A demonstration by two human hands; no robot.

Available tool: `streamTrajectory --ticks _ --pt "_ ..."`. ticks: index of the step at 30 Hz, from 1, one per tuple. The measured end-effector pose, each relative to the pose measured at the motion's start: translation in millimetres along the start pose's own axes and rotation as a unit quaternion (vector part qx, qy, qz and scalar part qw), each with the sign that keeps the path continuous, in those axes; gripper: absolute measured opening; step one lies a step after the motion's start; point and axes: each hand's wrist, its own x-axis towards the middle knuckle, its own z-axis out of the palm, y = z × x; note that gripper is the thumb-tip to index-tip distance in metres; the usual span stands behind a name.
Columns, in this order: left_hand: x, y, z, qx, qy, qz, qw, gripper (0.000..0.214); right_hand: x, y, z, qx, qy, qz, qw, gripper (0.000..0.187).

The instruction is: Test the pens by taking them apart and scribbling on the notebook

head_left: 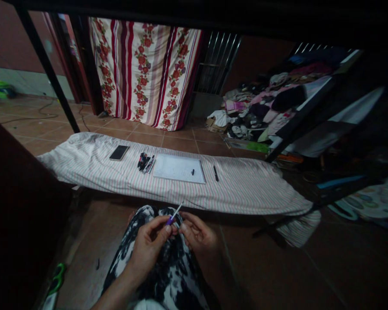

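Observation:
My left hand [151, 241] is closed in a pinch on a slim pen [178, 209] with a purple lower part and a pale shaft, which slants up to the right above my lap. Close beside it, my right hand [198, 234] has thumb and fingers pressed together; whatever lies between them is too small to make out. Beyond my knees, a spiral notebook [177, 167] lies on a striped cloth [245, 185], with a small black piece [192, 172] on its page. A bunch of pens [145, 163] sits left of the notebook, and a black pen [216, 173] to its right.
A phone [119, 153] lies on the cloth's left part. Green-handled scissors [56, 280] and a small dark object [97, 263] are on the tiled floor at lower left. Dark metal posts [48, 69] frame the view. Behind are a floral curtain [145, 73] and heaped clothes [261, 103].

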Motion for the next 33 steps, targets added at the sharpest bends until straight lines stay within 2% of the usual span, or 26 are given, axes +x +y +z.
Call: streamTrajectory --ticks 9,16,25,33 --pt "3.4 -5.2 4.8 0.004 -0.022 -0.013 1.000 0.025 1.3 1.4 -7.7 -0.018 -0.004 0.033 0.999 0.035" --pt "3.3 -9.0 6.8 0.009 -0.038 -0.008 0.999 0.026 6.3 1.3 1.6 0.029 -0.024 -0.018 0.999 0.042" --pt "0.2 -8.3 6.4 -0.011 -0.041 -0.005 0.999 0.025 5.2 -3.2 5.3 0.017 -0.036 -0.032 0.999 0.029" --pt "-2.1 -13.1 6.4 -0.002 -0.045 -0.004 0.999 0.022 3.4 -6.3 2.9 0.012 -0.040 -0.075 0.996 0.019"
